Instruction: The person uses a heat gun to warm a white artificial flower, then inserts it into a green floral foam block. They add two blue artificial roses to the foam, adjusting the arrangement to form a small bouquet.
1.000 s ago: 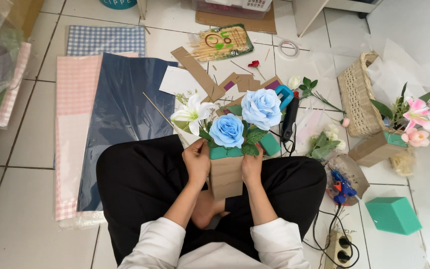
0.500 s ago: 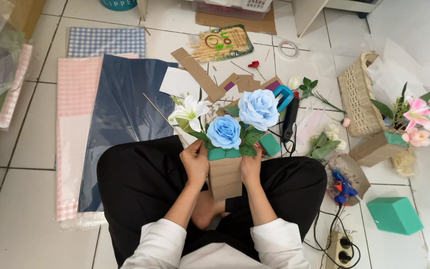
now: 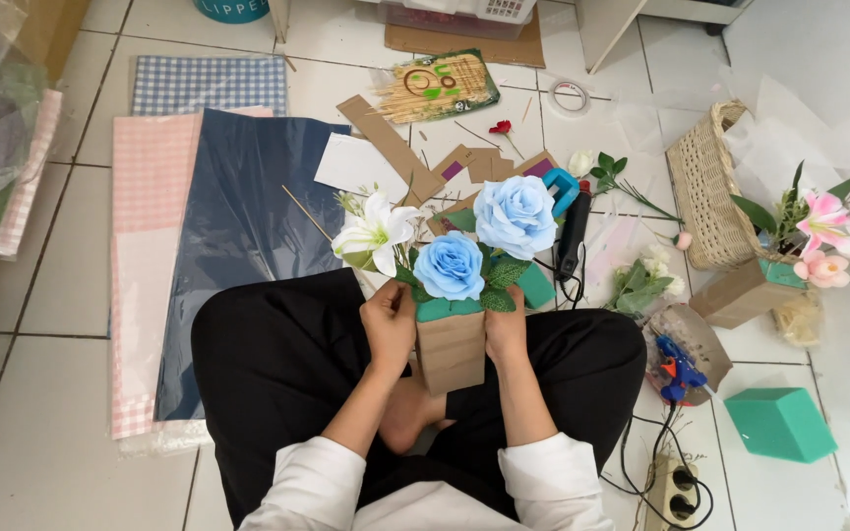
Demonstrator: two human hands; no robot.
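Left hand (image 3: 389, 323) and right hand (image 3: 506, 329) clasping a ribbed cardboard box (image 3: 451, 352) over the lap, green foam (image 3: 450, 309) holding ruffled blue roses (image 3: 450, 265) and a white lily (image 3: 373, 234), woven basket (image 3: 702, 187), navy paper sheet (image 3: 238, 226), green foam block (image 3: 779, 423) lying nearby.

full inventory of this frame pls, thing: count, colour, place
cardboard box: 1, brown, held on the lap
foam block in box: 1, green, box top
roses: 2, light blue, standing in the box
lily: 1, white, left of the roses
wrapping sheets: several, navy, pink check, blue check, floor left
cardboard strips: several, brown, floor ahead
skewer pack: 1, tan, top centre
tape roll: 1, clear, top right
wicker basket: 1, tan, right
pink lily arrangement: 1, far right
loose foam block: 1, green, lower right
glue gun: 1, blue, right
power strip: 1, white, bottom right
left hand: on box's left side
right hand: on box's right side
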